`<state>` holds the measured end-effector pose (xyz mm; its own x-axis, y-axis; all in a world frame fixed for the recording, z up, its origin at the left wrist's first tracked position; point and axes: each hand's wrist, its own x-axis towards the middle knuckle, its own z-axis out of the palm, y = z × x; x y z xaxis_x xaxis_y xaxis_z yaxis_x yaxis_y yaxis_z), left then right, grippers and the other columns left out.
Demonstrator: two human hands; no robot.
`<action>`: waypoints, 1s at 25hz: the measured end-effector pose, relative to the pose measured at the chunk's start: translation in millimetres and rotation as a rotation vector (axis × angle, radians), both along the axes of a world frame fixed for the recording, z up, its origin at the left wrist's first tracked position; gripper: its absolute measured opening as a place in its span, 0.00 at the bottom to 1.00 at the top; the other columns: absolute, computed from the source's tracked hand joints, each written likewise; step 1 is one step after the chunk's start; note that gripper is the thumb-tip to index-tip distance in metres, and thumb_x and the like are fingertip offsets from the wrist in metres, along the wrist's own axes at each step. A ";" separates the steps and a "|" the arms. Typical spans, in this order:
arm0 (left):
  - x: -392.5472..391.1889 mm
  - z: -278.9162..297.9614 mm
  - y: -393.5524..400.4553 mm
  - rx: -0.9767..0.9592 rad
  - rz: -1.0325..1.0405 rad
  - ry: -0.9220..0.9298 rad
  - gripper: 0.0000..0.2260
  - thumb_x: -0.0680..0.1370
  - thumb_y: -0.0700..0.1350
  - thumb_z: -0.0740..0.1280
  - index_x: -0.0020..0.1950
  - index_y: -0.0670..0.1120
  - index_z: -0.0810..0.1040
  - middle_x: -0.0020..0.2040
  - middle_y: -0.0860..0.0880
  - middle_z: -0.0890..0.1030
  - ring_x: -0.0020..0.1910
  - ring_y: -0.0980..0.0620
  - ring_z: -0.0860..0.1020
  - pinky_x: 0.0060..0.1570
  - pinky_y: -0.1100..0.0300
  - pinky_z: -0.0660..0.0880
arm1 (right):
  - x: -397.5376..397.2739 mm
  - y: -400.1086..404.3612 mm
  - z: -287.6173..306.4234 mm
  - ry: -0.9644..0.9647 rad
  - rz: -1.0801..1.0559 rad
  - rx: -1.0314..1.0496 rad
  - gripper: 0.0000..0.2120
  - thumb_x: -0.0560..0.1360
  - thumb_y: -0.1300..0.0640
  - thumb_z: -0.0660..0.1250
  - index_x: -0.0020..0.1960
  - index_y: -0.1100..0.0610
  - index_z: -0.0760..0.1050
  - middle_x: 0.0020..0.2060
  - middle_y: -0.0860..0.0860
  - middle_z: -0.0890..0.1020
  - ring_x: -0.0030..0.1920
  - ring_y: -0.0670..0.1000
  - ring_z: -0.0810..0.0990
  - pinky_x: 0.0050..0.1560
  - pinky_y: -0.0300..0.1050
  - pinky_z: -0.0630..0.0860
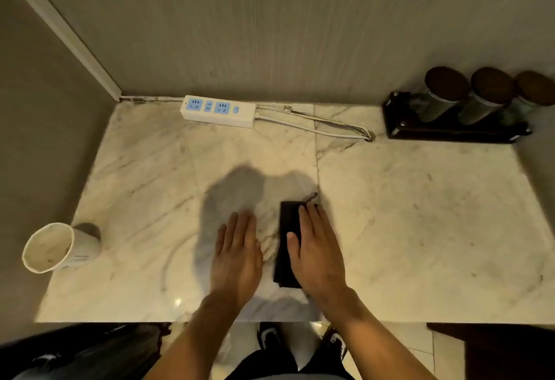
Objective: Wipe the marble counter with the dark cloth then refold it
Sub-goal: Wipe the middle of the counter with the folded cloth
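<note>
The dark cloth [289, 241] lay on the marble counter [420, 229], near the front edge and a little right of the middle. It was folded into a narrow strip that ran from near to far, and a thin loop stuck out at its far right corner. The right hand [315, 250] lay flat on top of the cloth, fingers stretched and close together, pointing away from the person; it pressed the cloth and did not grasp it, and it covered the right part of the strip. The left hand [237, 256] was flat too, palm down, fingers straight, just to the left of the cloth, with a strip of bare marble between them. It held nothing. I could not tell whether it touched the marble or was slightly above it.

Far from the hands, against the wall, was a white power strip [217, 110] with blue sockets, and its cable ran to the right into a hole in the counter. At the far right stood a dark tray [450, 130] with 3 canisters [441, 91] with brown lids. At the left edge a paper cup [60, 247] lay tipped, its mouth toward the person.
</note>
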<state>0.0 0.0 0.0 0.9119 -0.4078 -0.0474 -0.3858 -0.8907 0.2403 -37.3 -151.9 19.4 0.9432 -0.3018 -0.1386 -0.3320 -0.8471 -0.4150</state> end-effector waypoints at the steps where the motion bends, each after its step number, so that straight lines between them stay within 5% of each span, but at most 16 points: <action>1: -0.4 -3.1 -0.8 -0.016 0.012 -0.001 0.20 0.79 0.42 0.58 0.70 0.37 0.69 0.70 0.37 0.71 0.70 0.38 0.68 0.69 0.41 0.61 | 2.4 3.2 -3.4 -0.006 0.005 -0.021 0.27 0.81 0.48 0.53 0.76 0.60 0.56 0.76 0.58 0.59 0.76 0.56 0.53 0.74 0.44 0.46; 7: -7.3 -14.4 -5.4 -0.007 0.017 0.031 0.24 0.79 0.48 0.51 0.72 0.41 0.68 0.72 0.42 0.69 0.73 0.43 0.64 0.73 0.44 0.57 | 11.3 23.1 -22.2 -0.010 -0.041 -0.066 0.29 0.79 0.47 0.54 0.76 0.59 0.56 0.76 0.58 0.59 0.76 0.58 0.53 0.74 0.53 0.48; 25: -8.5 -18.4 -7.8 0.005 0.032 0.031 0.25 0.79 0.48 0.49 0.74 0.40 0.63 0.75 0.42 0.65 0.75 0.42 0.60 0.73 0.43 0.56 | -29.9 22.8 -35.4 0.014 -0.016 -0.173 0.31 0.77 0.44 0.54 0.76 0.58 0.57 0.75 0.56 0.60 0.76 0.56 0.56 0.74 0.57 0.54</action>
